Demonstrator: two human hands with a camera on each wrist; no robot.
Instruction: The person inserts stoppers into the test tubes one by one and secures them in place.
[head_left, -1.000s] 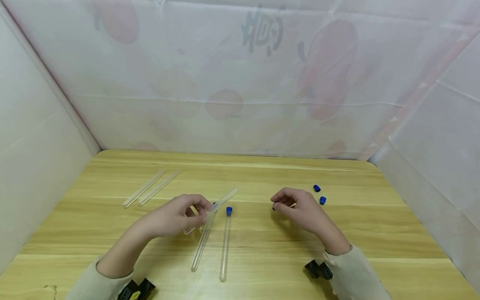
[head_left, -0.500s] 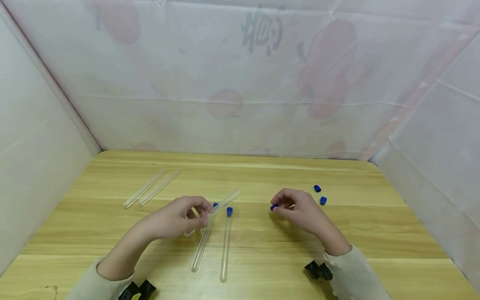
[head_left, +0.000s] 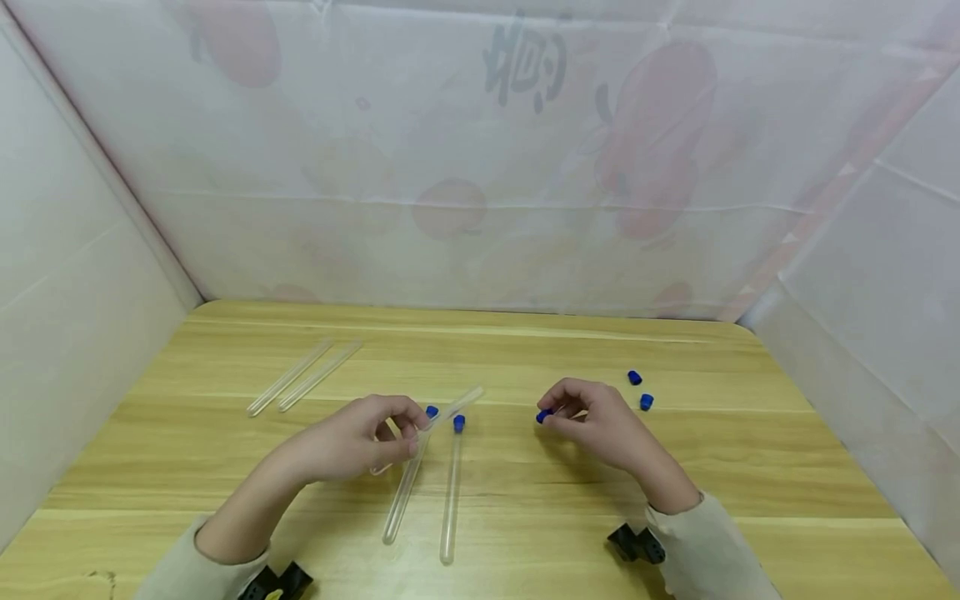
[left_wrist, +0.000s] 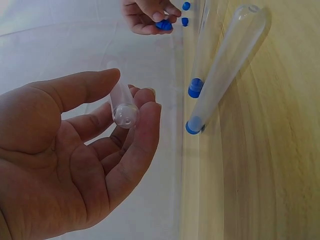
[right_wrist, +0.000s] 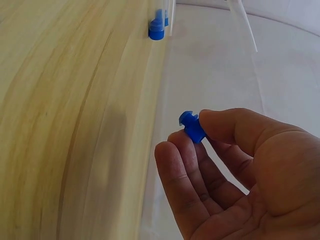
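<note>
My left hand [head_left: 408, 433] holds a clear uncapped test tube [head_left: 453, 406] by its lower part, slanted up and to the right just above the wooden table [head_left: 525, 350]. In the left wrist view the tube's rounded end [left_wrist: 123, 109] lies between thumb and fingers. My right hand [head_left: 553, 414] pinches a small blue cap [head_left: 542, 415] between thumb and fingers, a short gap right of the tube's open end. The right wrist view shows this pinched cap [right_wrist: 191, 126] close up.
Two blue-capped tubes [head_left: 405, 483] [head_left: 451, 500] lie side by side in front of my left hand. Two uncapped tubes [head_left: 288, 379] [head_left: 320, 375] lie at the back left. Two loose blue caps [head_left: 634, 377] [head_left: 646, 402] sit beyond my right hand. White sheeting walls in the table.
My right hand has drifted a little left toward the tube, and the blue cap now shows at its fingertips. The held tube's open end has edged slightly right.
</note>
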